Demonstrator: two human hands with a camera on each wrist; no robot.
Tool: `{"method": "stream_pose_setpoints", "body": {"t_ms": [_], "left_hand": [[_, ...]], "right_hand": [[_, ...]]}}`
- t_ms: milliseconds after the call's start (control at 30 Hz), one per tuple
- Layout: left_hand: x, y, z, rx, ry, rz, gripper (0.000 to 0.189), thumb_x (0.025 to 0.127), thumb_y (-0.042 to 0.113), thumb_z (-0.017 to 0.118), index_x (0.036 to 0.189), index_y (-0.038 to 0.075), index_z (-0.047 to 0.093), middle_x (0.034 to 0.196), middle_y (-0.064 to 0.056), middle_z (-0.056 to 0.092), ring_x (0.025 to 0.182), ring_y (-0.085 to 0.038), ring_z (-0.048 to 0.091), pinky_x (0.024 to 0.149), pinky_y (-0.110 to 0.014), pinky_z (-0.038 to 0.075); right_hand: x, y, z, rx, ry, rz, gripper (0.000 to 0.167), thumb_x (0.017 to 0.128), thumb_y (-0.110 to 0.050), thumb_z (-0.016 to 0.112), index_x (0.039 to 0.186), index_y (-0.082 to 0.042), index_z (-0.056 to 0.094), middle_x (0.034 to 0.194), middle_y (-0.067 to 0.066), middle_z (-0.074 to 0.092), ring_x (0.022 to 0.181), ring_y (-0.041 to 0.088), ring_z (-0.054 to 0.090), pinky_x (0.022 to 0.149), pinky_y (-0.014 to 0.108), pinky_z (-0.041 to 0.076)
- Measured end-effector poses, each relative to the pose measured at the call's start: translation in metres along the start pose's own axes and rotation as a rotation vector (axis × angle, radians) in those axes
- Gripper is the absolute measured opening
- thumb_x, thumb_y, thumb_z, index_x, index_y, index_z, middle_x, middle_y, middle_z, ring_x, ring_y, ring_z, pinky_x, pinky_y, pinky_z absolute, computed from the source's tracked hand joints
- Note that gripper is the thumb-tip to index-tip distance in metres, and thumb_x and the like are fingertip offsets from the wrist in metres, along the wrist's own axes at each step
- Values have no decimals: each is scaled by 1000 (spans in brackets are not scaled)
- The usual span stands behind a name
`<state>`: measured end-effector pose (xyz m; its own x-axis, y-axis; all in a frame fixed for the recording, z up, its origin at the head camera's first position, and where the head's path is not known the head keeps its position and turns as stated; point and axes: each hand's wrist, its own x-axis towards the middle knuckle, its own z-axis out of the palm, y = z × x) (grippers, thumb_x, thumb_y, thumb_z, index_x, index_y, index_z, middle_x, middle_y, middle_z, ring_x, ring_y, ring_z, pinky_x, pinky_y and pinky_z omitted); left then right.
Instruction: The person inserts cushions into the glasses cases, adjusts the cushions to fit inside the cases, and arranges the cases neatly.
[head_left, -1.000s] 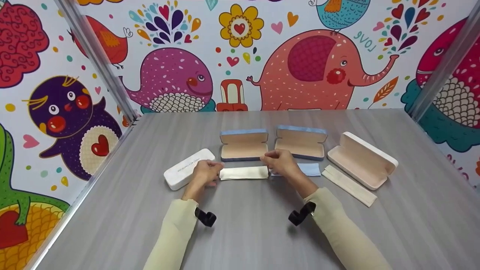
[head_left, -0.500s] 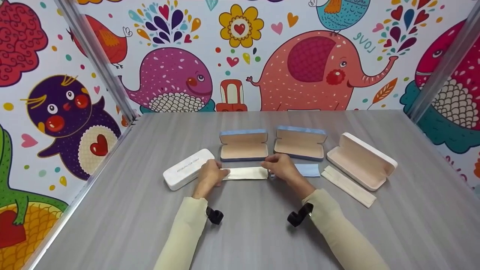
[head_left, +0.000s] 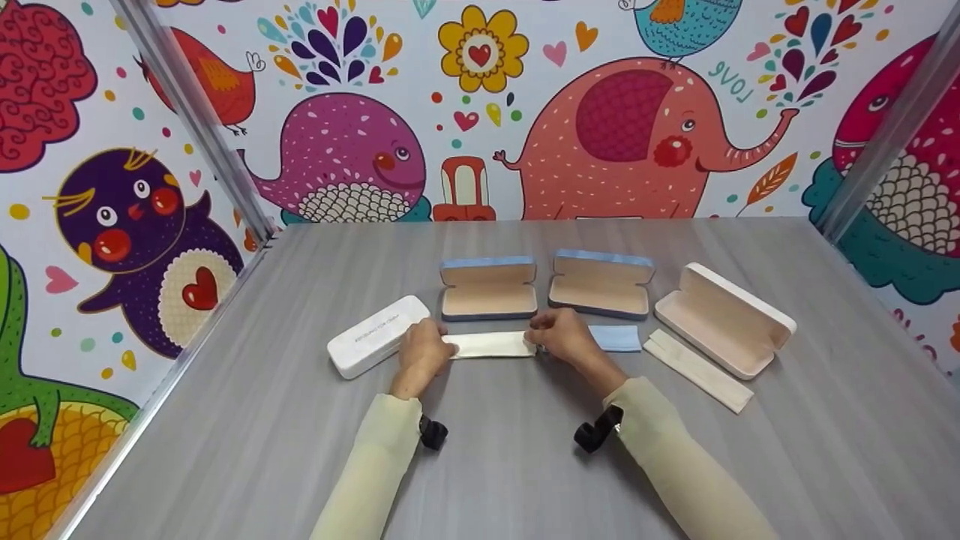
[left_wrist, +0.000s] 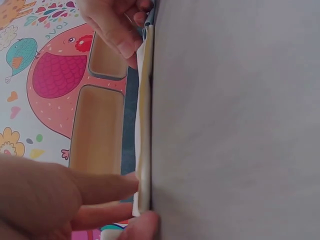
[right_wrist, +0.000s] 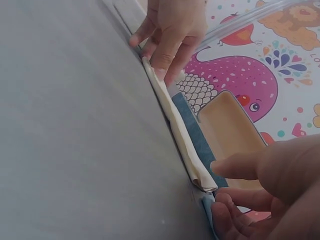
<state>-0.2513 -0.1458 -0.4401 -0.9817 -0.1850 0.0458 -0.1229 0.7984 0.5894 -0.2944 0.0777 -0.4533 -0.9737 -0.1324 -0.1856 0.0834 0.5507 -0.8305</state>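
"Cream cloth (head_left: 491, 345), folded into a narrow strip. Where does it lie?"

"On the table (head_left: 495, 465), running left to right between the hands. Its far edge is near the left blue case (head_left: 489, 302), which has its lid up, so the gap there is slim."

"And the left hand (head_left: 424, 351)?"

"Bent into a pinch, thumb on the near side, with the strip's left end between thumb and fingers."

"What about the right hand (head_left: 566, 335)?"

"Fingers partly bent, at the strip's right end. I can't tell whether they pinch it or only touch it."

"What hems them in?"

"At left, a closed white case (head_left: 371, 341), set aslant just beside the left hand. At right, a blue cloth (head_left: 619, 338), partly hidden by the right hand, then a second cream cloth (head_left: 697, 371) slanting along the near side of a lid-up white case (head_left: 712, 334). The right blue case (head_left: 600, 296), lid up too, is just on the far side of the right hand."

"Where is there room?"

"On the near side, a broad stretch of table top between the two sleeves (head_left: 371, 465)."

"The surface and the room?"

"Grey, streaked like wood. At its far edge stands a wall (head_left: 525, 142) printed with a whale (head_left: 345, 157) and an elephant (head_left: 622, 150); metal posts (head_left: 193, 112) rise at the left and right corners."
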Motion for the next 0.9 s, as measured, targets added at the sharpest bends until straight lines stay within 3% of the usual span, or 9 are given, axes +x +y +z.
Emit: {"method": "stream_pose_setpoints", "body": {"t_ms": [200,433,600,733,900], "left_hand": [[-1,0,2,46,22,16,5,75,2,75,76,-1,71,83,-17,72,70,-23,56,66,-39,47],[1,-3,2,74,19,24,11,75,5,78,68,3,70,77,-14,71,65,-21,52,61,-38,43],[4,-7,-7,-25,-34,-31,10,76,9,79,75,6,70,80,-10,72,70,-20,59,64,-34,47],[10,-7,-17,-109,-119,-78,13,79,14,81,80,6,71,78,-4,68,69,-16,56,60,-25,43],[20,-11,-27,-336,-261,-100,16,84,12,78,91,0,70,76,1,59,67,-11,55,59,-21,49]], "right_hand": [[-1,2,5,-38,49,-69,27,84,-6,76,110,1,73,96,10,66,77,14,57,60,22,48],[-4,3,8,-63,79,-108,18,82,-4,76,100,0,74,87,7,65,76,15,54,60,22,43],[-5,3,8,-87,85,-120,8,82,-4,75,89,-2,73,81,6,66,69,12,53,57,21,41],[-5,0,4,-75,57,-97,5,84,-8,73,86,-4,71,78,3,65,64,10,53,55,21,42],[-3,-4,-7,8,-22,-77,9,89,-12,69,88,-3,68,79,-1,60,69,10,52,59,22,42]]}}
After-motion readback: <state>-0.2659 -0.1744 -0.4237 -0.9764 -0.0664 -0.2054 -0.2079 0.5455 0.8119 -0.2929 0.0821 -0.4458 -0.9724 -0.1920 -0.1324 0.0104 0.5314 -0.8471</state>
